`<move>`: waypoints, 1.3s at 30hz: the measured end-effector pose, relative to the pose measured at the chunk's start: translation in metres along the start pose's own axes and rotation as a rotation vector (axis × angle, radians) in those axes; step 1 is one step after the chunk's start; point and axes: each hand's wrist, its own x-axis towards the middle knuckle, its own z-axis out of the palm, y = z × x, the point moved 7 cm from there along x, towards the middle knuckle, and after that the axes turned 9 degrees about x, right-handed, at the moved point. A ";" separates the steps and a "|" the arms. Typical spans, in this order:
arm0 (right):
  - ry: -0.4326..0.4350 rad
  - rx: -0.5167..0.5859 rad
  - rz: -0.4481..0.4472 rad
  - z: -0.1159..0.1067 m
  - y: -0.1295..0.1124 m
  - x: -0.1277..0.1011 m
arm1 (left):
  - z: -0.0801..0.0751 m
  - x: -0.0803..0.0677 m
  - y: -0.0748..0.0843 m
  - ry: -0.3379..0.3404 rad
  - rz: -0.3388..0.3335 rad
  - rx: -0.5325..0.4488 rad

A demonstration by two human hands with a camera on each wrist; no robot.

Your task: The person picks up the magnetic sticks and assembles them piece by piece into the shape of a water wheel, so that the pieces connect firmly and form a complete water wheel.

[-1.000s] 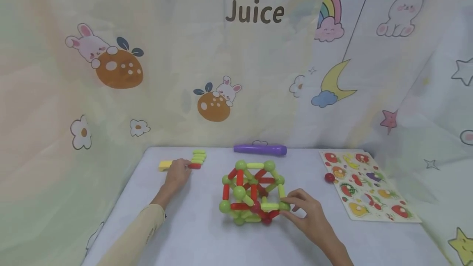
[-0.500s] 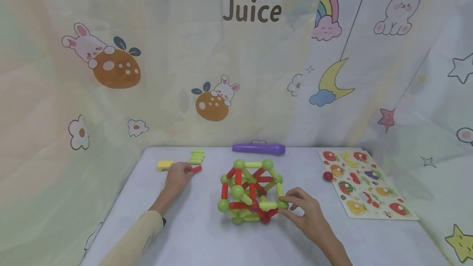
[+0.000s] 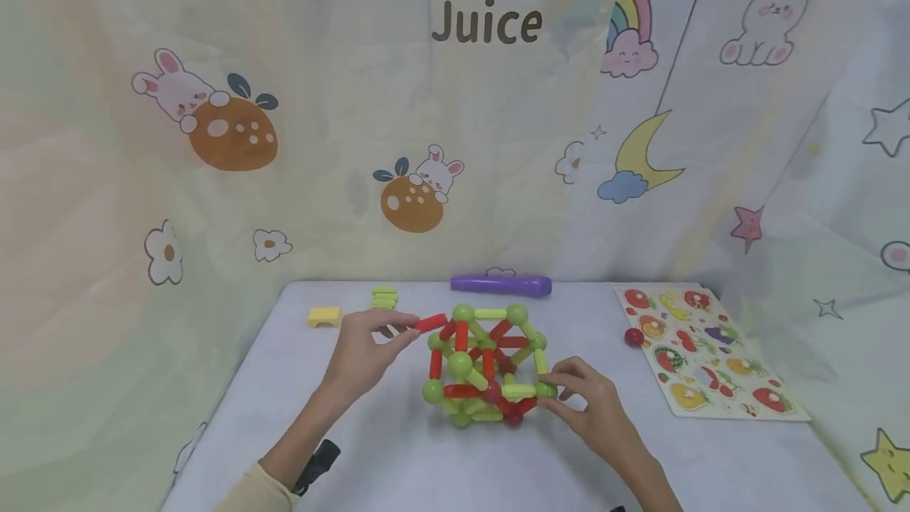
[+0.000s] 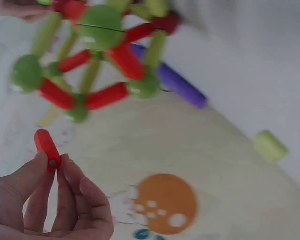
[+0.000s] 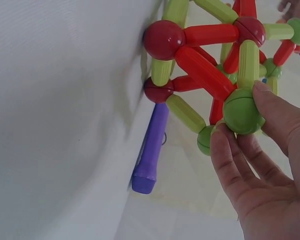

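While a red rod (image 3: 430, 323) is pinched between thumb and fingertips of the left hand (image 3: 364, 354), it is held up above the table (image 3: 398, 457), its far end close to the upper left of the ball-and-rod frame (image 3: 486, 366) — contact betw. the two can't be told from the head view, and in the left wrist view the rod (image 4: 46, 148) is seen apart from the frame (image 4: 97, 55). The right hand (image 3: 593, 409) is set at the frame's lower right corner, where a green ball (image 5: 241, 111) is gripped betw. thumb and curled fingers; the frame itself is rested on the table approx. at centre, built of red and yellow-green rods w/ green and dark red balls. Beyond the left hand, a small stack of yellow-green rods (image 3: 384, 298) is laid near the back edge, w/ a yellow block (image 3: 324, 316) just left of it. Behind the frame a purple stick (image 3: 501, 284) is laid along the back edge. Right of the frame, a lone red ball (image 3: 633, 336) is seen just beside a fruit puzzle board (image 3: 704, 354) — flat on the table. A printed curtain (image 3: 284, 101) is hung behind.
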 end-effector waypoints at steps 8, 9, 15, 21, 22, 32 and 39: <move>0.004 0.021 -0.017 -0.001 0.000 -0.001 | 0.025 -0.002 0.079 -0.181 0.288 0.063; 0.004 0.025 -0.021 -0.001 0.000 -0.002 | 0.030 -0.001 0.086 -0.209 0.320 0.085; 0.007 0.046 -0.043 0.000 0.000 -0.002 | 0.063 0.007 0.113 -0.351 0.434 0.311; 0.019 0.052 -0.051 -0.001 0.000 -0.003 | 0.090 0.006 0.129 -0.403 0.516 0.573; 0.020 0.054 -0.049 -0.001 0.001 -0.004 | 0.094 0.005 0.131 -0.409 0.524 0.610; 0.014 0.049 0.006 0.000 0.003 -0.003 | 0.118 -0.003 0.133 -0.439 0.563 0.735; 0.022 0.037 0.009 -0.001 0.004 -0.003 | 0.122 -0.002 0.131 -0.404 0.540 0.657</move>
